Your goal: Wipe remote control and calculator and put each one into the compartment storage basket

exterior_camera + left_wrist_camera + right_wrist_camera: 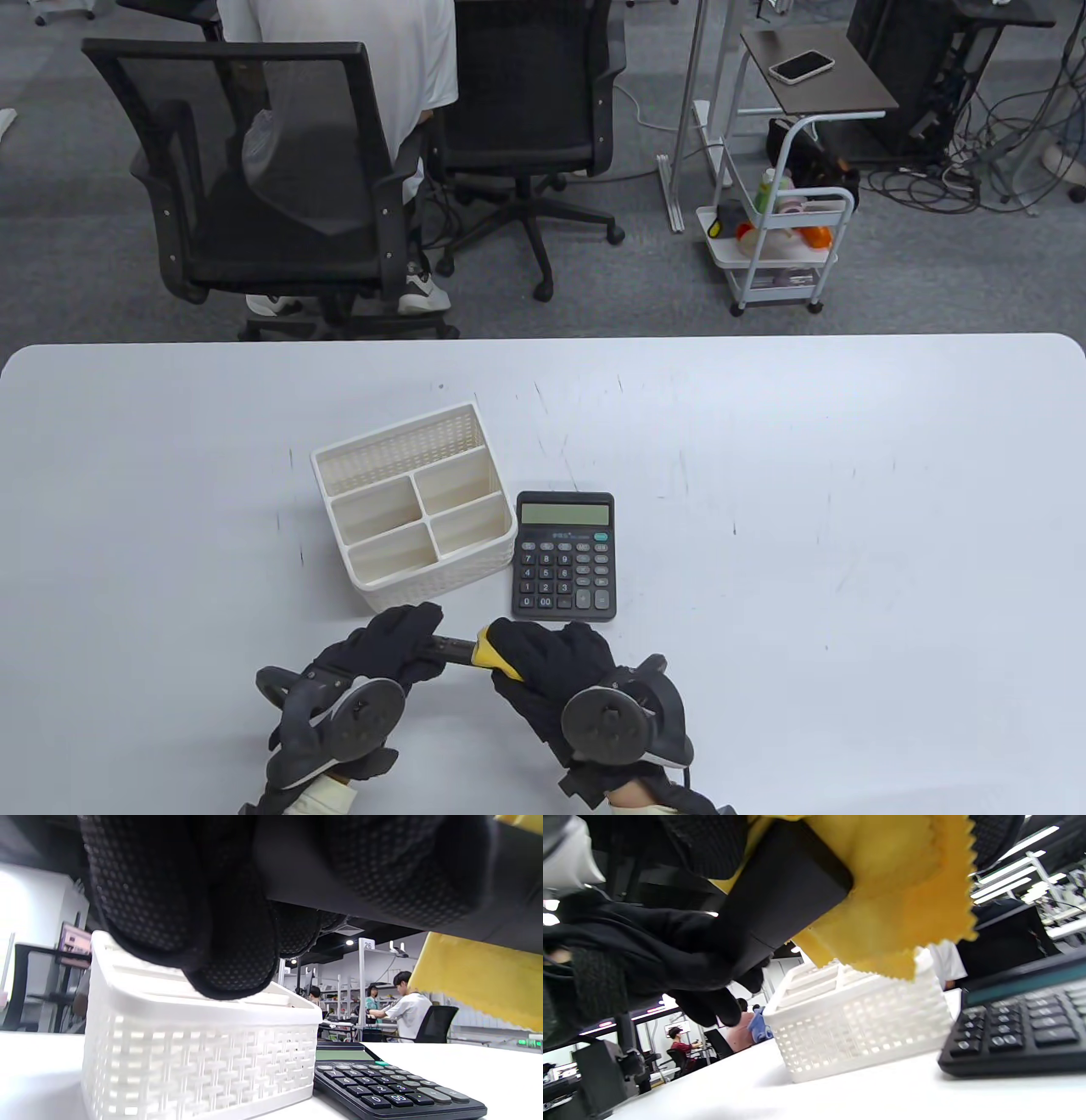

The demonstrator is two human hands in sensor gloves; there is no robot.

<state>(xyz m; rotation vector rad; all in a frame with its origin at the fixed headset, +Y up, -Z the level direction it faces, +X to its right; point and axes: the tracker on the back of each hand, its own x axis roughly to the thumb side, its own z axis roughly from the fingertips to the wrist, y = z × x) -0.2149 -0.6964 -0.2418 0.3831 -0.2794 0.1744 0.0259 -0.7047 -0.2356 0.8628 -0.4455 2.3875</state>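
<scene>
Black-gloved hands meet above the bench's near edge: the left hand (386, 654) grips one end of the dark remote control (451, 650), the right hand (556, 666) presses a yellow cloth (492, 654) around the other. Just beyond, the white compartment basket (416, 505) stands beside the calculator (564, 556).
</scene>
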